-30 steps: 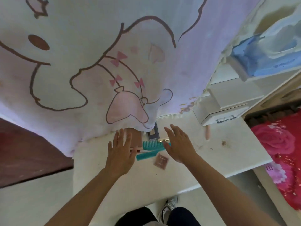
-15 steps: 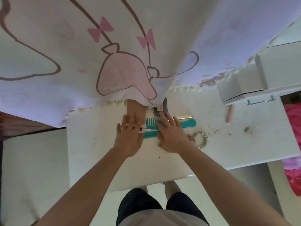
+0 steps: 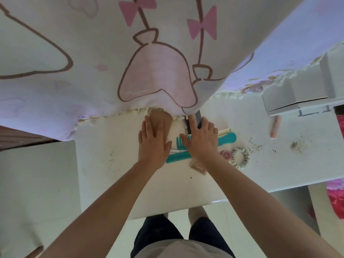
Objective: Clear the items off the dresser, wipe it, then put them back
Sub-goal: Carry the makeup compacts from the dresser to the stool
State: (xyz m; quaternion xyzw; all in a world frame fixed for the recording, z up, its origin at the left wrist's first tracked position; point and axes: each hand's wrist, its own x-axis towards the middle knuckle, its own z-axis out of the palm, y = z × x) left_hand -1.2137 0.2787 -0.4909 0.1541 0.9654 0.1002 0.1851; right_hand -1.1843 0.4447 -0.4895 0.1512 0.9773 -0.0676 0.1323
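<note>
On the white dresser top (image 3: pixel 111 164), my left hand (image 3: pixel 152 144) lies flat with straight fingers reaching onto a tan item (image 3: pixel 160 116) half hidden under the cloth's edge. My right hand (image 3: pixel 201 142) rests with fingers extended over a teal wide-tooth comb (image 3: pixel 228 137), its fingertips at a dark shiny flat object (image 3: pixel 198 119). A teal fine comb (image 3: pixel 176 158) and a thin white stick (image 3: pixel 174 151) lie between the hands. A square tan compact (image 3: pixel 199 166), a round pink compact (image 3: pixel 226 154) and a cream scrunchie (image 3: pixel 241 157) sit by my right wrist.
A cartoon-printed cloth (image 3: pixel 93 53) hangs over the back of the dresser. A white drawer box (image 3: pixel 290 101) stands at the right rear, a pink tube (image 3: pixel 275 129) below it. Crumbs (image 3: pixel 296 145) dot the right side. Red flowered bedding (image 3: pixel 335 192) lies beyond the right edge.
Both hands have moved forward toward the cloth's edge. My right hand now covers the wide-tooth comb and reaches the dark object; my left hand reaches the tan item.
</note>
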